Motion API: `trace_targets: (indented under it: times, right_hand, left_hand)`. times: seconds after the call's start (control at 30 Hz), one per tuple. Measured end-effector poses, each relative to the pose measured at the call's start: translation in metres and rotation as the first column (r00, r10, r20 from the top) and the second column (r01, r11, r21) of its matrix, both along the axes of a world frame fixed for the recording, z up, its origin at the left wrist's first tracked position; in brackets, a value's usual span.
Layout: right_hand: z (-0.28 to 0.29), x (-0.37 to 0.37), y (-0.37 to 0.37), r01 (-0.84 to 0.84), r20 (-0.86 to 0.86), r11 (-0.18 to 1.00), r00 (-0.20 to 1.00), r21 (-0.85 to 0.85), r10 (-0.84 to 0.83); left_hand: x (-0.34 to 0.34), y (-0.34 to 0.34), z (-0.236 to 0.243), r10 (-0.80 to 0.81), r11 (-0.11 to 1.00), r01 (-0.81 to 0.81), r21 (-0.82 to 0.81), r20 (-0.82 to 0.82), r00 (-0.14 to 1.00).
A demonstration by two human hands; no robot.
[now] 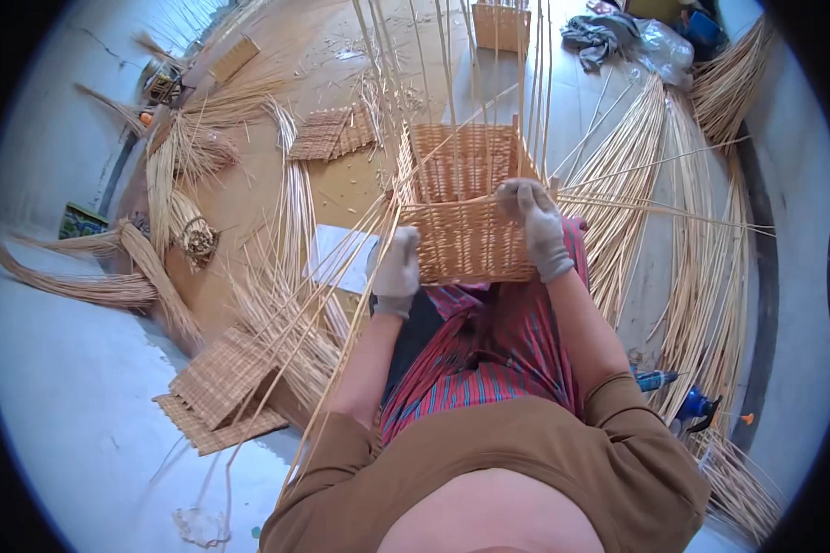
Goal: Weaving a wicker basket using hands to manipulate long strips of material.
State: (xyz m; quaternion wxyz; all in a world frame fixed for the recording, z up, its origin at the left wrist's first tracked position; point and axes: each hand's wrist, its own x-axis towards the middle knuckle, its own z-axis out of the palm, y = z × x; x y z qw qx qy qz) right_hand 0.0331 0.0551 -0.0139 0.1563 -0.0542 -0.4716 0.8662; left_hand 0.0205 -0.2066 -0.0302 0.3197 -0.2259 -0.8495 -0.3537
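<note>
A rectangular wicker basket [466, 244] rests over my lap, woven from tan canes, with long loose stakes standing up from its far side and fanning out to left and right. My left hand [397, 263], in a pale grey work glove, is closed at the basket's front left corner beside several loose canes. My right hand [535, 221], gloved the same, has its fingers curled over the front rim near the right corner. Its fingertips are slightly blurred, and any cane pinched there is hidden. Beneath the basket is a red and blue striped cloth [461, 387].
Bundles of long canes [618, 194] spread across the floor at right, and more bundles [171, 175] lie at left. Flat woven panels [221, 378] sit at lower left, others [332, 134] farther off. A white sheet [339, 258] lies left of the basket. A blue bottle [696, 405] stands near my right elbow.
</note>
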Motion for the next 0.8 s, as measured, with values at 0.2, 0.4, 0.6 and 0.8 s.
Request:
trace_targets:
  times: [0.2, 0.4, 0.6, 0.8]
  right_hand:
    - [0.045, -0.018, -0.017, 0.154, 0.057, 0.938, 0.982, 0.312, -0.18]
    - [0.115, -0.109, -0.05, 0.279, -0.394, 0.694, 0.919, 0.664, 0.007]
    - [0.019, 0.025, 0.019, 0.246, 0.137, 0.94, 0.949, 0.238, -0.283]
    - [0.111, -0.068, 0.003, 0.344, -0.315, 0.215, 0.936, 0.914, -0.159]
  left_hand:
    - [-0.004, 0.03, 0.02, 0.068, 0.936, 0.026, -0.351, 0.252, 0.965]
    - [0.001, 0.05, 0.019, 0.188, 0.909, -0.064, -0.412, 0.269, 0.945]
    - [-0.004, 0.054, 0.034, 0.098, 0.911, -0.057, -0.408, 0.079, 0.992]
    - [0.01, 0.123, 0.037, 0.046, 0.972, 0.019, -0.236, 0.269, 0.962]
